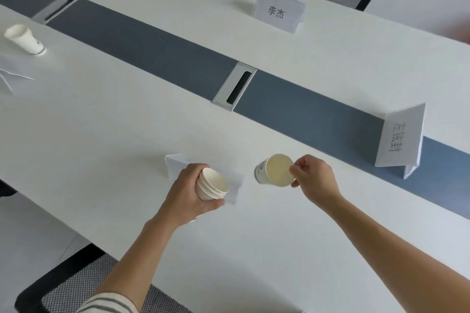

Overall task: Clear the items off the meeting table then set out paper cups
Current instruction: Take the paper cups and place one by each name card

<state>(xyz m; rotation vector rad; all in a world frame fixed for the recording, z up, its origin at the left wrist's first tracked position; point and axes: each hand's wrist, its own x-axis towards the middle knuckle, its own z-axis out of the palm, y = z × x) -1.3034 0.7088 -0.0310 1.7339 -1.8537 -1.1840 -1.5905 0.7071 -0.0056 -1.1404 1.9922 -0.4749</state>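
Far name card point(278, 10), white folded paper, on tabletop point(106, 140) beyond grey strip: handwritten "李杰", legible. Right name card point(401, 138), white tent at strip edge: three handwritten characters running sideways, roughly "左铉封", last two uncertain. Single cup point(272, 171) in right hand point(314, 178): small dark print on side, unreadable. Left cup point(25, 39): dark mark near base, unreadable.

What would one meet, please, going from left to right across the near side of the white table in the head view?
Lone white paper cup → left hand gripping a stack of white paper cups → single white paper cup pinched by the right hand → folded white name card.
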